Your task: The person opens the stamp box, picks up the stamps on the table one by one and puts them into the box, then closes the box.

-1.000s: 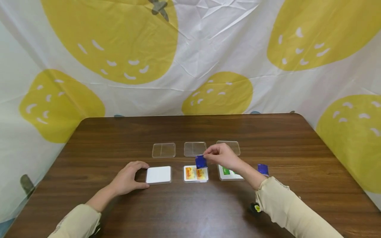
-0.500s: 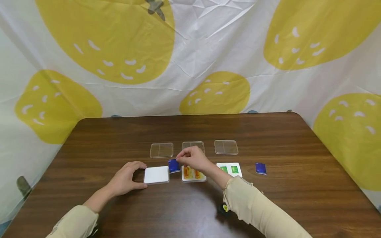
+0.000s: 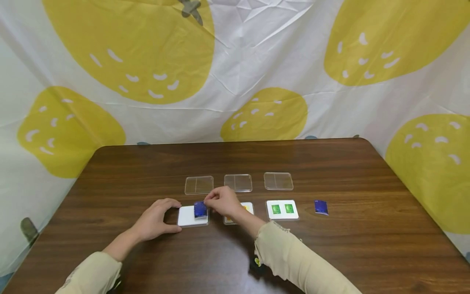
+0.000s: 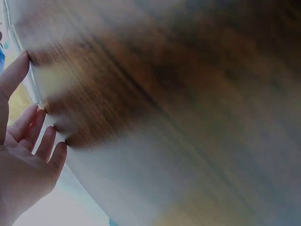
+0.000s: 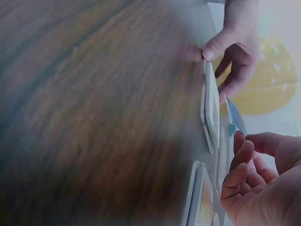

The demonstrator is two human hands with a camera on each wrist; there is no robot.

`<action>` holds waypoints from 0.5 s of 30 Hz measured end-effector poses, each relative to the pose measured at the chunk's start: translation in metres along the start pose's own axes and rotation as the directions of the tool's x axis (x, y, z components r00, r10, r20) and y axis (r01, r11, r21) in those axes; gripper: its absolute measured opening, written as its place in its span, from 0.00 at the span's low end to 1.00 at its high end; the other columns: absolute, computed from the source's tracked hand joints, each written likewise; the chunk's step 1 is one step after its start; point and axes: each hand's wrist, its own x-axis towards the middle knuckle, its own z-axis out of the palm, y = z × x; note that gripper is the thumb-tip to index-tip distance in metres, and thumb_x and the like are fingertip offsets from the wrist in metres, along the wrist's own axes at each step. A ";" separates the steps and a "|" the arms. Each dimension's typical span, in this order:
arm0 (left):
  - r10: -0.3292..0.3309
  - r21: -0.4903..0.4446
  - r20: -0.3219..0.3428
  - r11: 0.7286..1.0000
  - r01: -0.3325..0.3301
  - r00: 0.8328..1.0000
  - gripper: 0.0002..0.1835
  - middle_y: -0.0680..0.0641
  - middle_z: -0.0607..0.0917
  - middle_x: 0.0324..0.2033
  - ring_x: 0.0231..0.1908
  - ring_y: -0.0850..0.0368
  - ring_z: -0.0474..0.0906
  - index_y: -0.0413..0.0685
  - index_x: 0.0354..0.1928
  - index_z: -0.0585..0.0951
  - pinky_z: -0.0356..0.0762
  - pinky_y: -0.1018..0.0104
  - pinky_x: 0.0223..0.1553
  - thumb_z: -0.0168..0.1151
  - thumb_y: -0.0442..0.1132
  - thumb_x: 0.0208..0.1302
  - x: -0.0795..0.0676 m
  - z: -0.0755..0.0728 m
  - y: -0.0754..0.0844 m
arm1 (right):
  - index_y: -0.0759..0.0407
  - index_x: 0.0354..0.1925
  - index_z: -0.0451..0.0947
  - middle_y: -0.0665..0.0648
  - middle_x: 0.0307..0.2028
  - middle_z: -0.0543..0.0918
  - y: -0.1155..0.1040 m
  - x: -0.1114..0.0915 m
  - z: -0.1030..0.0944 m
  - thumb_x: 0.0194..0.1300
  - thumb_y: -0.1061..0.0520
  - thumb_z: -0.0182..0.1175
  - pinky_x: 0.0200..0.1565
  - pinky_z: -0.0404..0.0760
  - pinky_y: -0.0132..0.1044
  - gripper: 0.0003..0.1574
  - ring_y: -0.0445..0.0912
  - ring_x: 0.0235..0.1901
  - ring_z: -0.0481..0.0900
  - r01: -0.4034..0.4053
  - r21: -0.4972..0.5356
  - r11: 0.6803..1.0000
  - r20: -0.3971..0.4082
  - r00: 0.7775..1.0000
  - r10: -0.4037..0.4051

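Note:
My right hand (image 3: pixel 225 201) pinches a small blue square packet (image 3: pixel 200 209) by its edge, over the right half of a flat case with a white insert (image 3: pixel 186 217). In the right wrist view the packet (image 5: pixel 235 115) stands tilted above the case (image 5: pixel 211 106), apart from it. Thumb and fingers of my left hand (image 3: pixel 156 220) hold that case by its left corners. Beside it, partly hidden under my right forearm, lies a case with orange-yellow pictures (image 3: pixel 247 207). Further right is a case with two green squares (image 3: pixel 282 209).
Three clear divided lids (image 3: pixel 199 185) (image 3: pixel 238 183) (image 3: pixel 278 181) lie in a row behind the cases. Another blue packet (image 3: pixel 321 207) lies at the right on the brown wooden table (image 3: pixel 349 253). A fruit-patterned curtain (image 3: pixel 235 61) hangs behind.
My right hand has carried the blue packet leftward, from over the orange-yellow case to over the white case. My left hand has stayed at the white case.

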 end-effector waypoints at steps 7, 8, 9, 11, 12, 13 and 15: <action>-0.011 -0.008 0.014 1.000 0.011 1.000 0.29 0.44 0.79 0.47 0.51 0.44 0.70 0.41 0.45 0.77 0.67 0.49 0.52 0.74 0.45 0.39 0.001 0.001 -0.001 | 0.64 0.23 0.81 0.55 0.15 0.81 -0.001 -0.004 0.006 0.49 0.65 0.60 0.14 0.68 0.25 0.04 0.33 0.09 0.68 0.003 -0.114 0.994 -0.048 0.999 -0.009; -0.015 -0.007 0.017 1.000 0.015 1.000 0.30 0.44 0.78 0.47 0.51 0.44 0.70 0.41 0.46 0.77 0.67 0.48 0.52 0.74 0.45 0.39 0.001 0.002 -0.001 | 0.63 0.23 0.82 0.54 0.15 0.81 -0.001 -0.005 0.006 0.49 0.64 0.60 0.14 0.68 0.25 0.04 0.33 0.09 0.68 0.004 -0.121 0.993 -0.055 0.998 -0.011; -0.018 -0.007 0.018 1.000 0.018 1.000 0.30 0.43 0.78 0.47 0.51 0.44 0.70 0.40 0.46 0.77 0.67 0.49 0.52 0.74 0.45 0.39 0.001 0.002 -0.001 | 0.62 0.22 0.82 0.53 0.15 0.80 -0.002 -0.006 0.007 0.48 0.64 0.60 0.14 0.68 0.25 0.04 0.33 0.09 0.68 0.009 -0.136 0.991 -0.063 0.998 -0.018; -0.019 -0.007 0.018 1.000 0.019 1.000 0.30 0.43 0.78 0.47 0.51 0.44 0.70 0.40 0.46 0.77 0.67 0.49 0.52 0.74 0.45 0.39 0.001 0.002 -0.001 | 0.60 0.22 0.82 0.51 0.15 0.80 -0.004 -0.008 0.007 0.48 0.63 0.60 0.16 0.68 0.25 0.04 0.32 0.09 0.68 0.023 -0.184 0.983 -0.079 0.996 -0.038; -0.019 -0.007 0.018 1.000 0.019 1.000 0.30 0.43 0.78 0.47 0.51 0.44 0.70 0.40 0.46 0.77 0.67 0.49 0.52 0.74 0.44 0.38 0.001 0.002 -0.001 | 0.59 0.22 0.82 0.50 0.15 0.80 -0.005 -0.008 0.007 0.48 0.62 0.60 0.17 0.68 0.25 0.04 0.32 0.10 0.68 0.030 -0.212 0.977 -0.085 0.995 -0.049; -0.018 -0.007 0.017 1.000 0.018 1.000 0.30 0.43 0.78 0.47 0.51 0.44 0.70 0.40 0.46 0.77 0.67 0.49 0.52 0.74 0.44 0.38 0.001 0.001 -0.001 | 0.58 0.21 0.82 0.49 0.15 0.79 -0.005 -0.009 0.007 0.48 0.61 0.60 0.18 0.68 0.25 0.04 0.32 0.10 0.68 0.039 -0.242 0.969 -0.092 0.994 -0.063; -0.019 -0.008 0.018 1.000 0.020 1.000 0.30 0.43 0.78 0.47 0.51 0.43 0.70 0.40 0.46 0.77 0.67 0.48 0.52 0.74 0.44 0.39 0.000 0.001 -0.001 | 0.56 0.21 0.82 0.47 0.14 0.79 -0.005 -0.009 0.008 0.47 0.60 0.60 0.20 0.67 0.26 0.04 0.33 0.12 0.68 0.044 -0.297 0.954 -0.104 0.991 -0.078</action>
